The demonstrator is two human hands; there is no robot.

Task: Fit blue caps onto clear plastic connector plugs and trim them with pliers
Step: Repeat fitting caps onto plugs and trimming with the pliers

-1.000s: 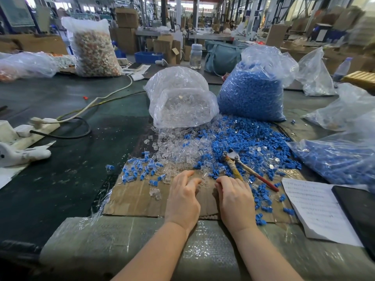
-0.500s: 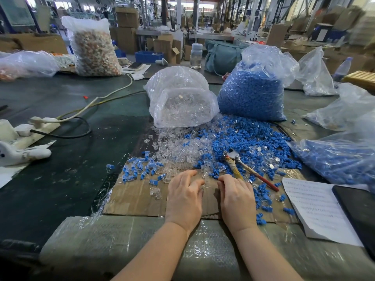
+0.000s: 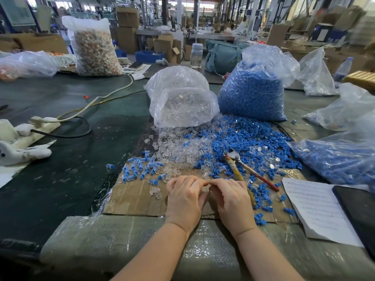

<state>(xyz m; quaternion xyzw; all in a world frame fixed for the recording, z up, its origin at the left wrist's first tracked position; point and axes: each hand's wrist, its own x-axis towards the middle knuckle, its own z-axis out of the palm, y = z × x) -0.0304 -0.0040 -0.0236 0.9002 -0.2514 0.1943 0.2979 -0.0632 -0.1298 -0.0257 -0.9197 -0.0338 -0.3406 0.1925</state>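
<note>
Setting: a dark green worktable (image 3: 67, 179) in a factory hall, seen from above the worker's forearms.
Left hand (image 3: 185, 198): lower centre of the frame, knuckles up on a sheet of cardboard (image 3: 136, 196), fingers curled inward toward the other hand.
Right hand (image 3: 233, 199): just beside the left, fingers curled the same way, fingertips of both hands meeting.
Grip: both hands seem to pinch something small between them; what it is stays hidden, so I cannot tell.
Clear plugs (image 3: 174, 153): loose heap at centre frame, spilling from a clear bag (image 3: 182, 104) behind it.
Blue caps (image 3: 249, 140): wide scatter right of centre, in front of a full blue bag (image 3: 251, 92).
Capped pieces (image 3: 142, 169): small cluster left of the hands, on the cardboard's far edge.
Pliers (image 3: 241, 169): lying on the blue scatter, just above the right hand, handles pointing toward the lower right.
Paper sheet (image 3: 318, 209): lower right, beside a dark tablet (image 3: 359, 211).
Power strip (image 3: 38, 126): left edge, with cables.
</note>
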